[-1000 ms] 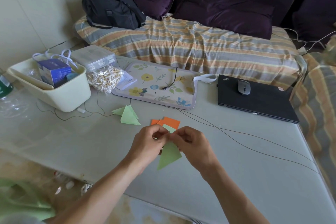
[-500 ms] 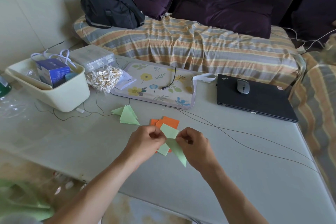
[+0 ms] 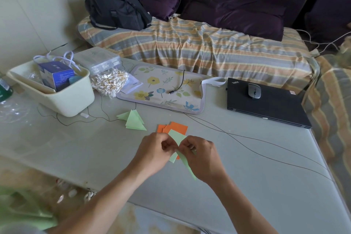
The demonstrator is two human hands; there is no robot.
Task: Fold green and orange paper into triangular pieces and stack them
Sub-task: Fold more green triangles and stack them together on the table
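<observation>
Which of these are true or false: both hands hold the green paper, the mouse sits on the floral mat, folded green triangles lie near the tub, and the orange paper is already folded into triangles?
1. Both hands hold the green paper. True: the left hand and right hand pinch the green paper.
2. The mouse sits on the floral mat. False: the mouse rests on the closed laptop.
3. Folded green triangles lie near the tub. True: green triangles lie beside the tub.
4. The orange paper is folded into triangles. False: the orange paper lies flat in squares.
</observation>
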